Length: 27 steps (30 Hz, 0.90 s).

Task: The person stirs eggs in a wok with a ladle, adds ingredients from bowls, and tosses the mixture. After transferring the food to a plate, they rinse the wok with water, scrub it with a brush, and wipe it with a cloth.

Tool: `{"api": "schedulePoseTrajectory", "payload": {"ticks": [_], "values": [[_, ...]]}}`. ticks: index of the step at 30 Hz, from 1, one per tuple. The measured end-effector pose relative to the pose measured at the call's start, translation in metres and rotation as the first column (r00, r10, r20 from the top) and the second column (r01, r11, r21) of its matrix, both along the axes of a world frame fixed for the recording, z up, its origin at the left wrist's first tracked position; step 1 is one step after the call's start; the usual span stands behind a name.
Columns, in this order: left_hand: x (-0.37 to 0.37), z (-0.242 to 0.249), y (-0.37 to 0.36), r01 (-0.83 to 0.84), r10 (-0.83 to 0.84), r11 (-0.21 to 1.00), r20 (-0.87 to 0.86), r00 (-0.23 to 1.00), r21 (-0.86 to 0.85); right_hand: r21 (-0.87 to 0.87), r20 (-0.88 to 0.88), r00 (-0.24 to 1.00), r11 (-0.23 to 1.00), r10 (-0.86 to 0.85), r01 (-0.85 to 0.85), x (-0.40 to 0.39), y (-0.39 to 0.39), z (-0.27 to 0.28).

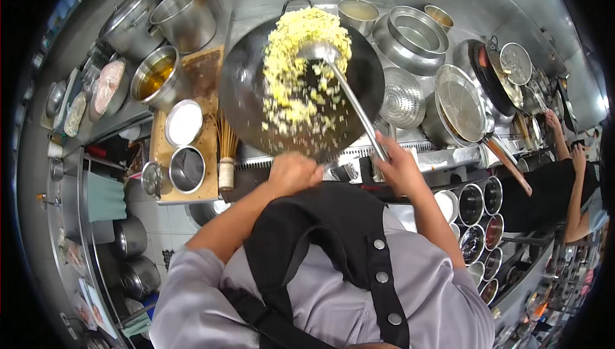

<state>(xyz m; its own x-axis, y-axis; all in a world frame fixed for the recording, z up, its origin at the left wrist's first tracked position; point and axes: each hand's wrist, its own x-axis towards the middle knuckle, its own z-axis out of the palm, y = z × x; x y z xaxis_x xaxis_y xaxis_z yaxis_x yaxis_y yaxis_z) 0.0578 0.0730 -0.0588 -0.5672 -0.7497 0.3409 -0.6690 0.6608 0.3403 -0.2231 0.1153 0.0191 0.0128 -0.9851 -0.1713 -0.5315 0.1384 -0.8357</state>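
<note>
A large dark wok (240, 93) holds yellow and pale chopped food (304, 29), heaped toward its far side and scattered toward the near side. My left hand (295, 175) is closed at the wok's near edge, where the wok's handle seems to be; the grip itself is hidden. In my right hand (398, 164) is the long metal handle of a ladle (351, 96), which slants up and left. The ladle's bowl rests among the food near the wok's middle.
A perforated strainer (402, 98) and a mesh sieve (460, 102) lie right of the wok. Left are a bamboo brush (226, 150), a wooden board (204, 67) and a pot of amber liquid (155, 77). Another person's arms (558, 132) show far right.
</note>
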Motion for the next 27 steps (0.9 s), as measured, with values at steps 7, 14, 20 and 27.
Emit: {"api": "schedulePoseTrajectory", "payload": {"ticks": [7, 14, 20, 27], "values": [[-0.019, 0.033, -0.087, -0.098, 0.067, 0.982, -0.195, 0.979, -0.159, 0.251, 0.143, 0.989, 0.968, -0.023, -0.013, -0.017, 0.043, 0.043], [0.009, -0.004, 0.007, 0.040, -0.041, 0.999, -0.079, 0.996, -0.016, -0.012, 0.007, 0.998, 0.998, 0.061, -0.061, 0.011, -0.010, 0.001], [-0.009, 0.040, -0.082, -0.115, 0.098, 0.989, -0.164, 0.982, -0.097, 0.271, 0.197, 0.980, 0.961, -0.003, -0.051, -0.027, 0.045, 0.043], [-0.005, -0.007, -0.003, -0.026, 0.024, 0.998, -0.036, 0.999, -0.054, -0.276, -0.194, 0.973, 0.945, 0.127, -0.179, 0.005, -0.033, -0.018]]}}
